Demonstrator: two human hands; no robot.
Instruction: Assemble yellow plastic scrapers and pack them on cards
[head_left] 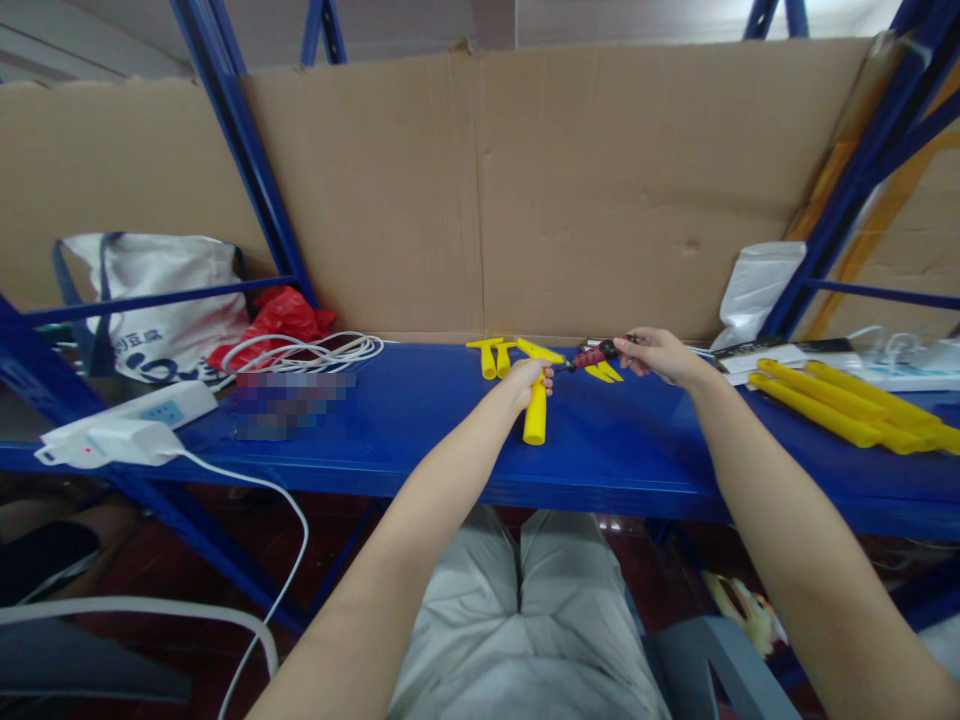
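Gripping likely light, stiff yellow T-piece point(536, 405) (best by stem point(534, 428)) in left fingers point(548, 377), red-and-black tool point(589, 358) in right fingers point(624, 345).

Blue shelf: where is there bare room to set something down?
Bare: between the white cables and left hand; also, near the front edge, between the yellow T-shaped piece and right forearm. Crowded: left end around the power strip; right end, under yellow tubes.

Yellow T-shaped handle point(535, 414) and red-and-black screwdriver-like tool point(589, 358), both held
The handle's thick round stem points toward the near edge of the blue bench point(420, 405), slanted crossbar behind; the tool extends sideways, slim end just beside the crossbar
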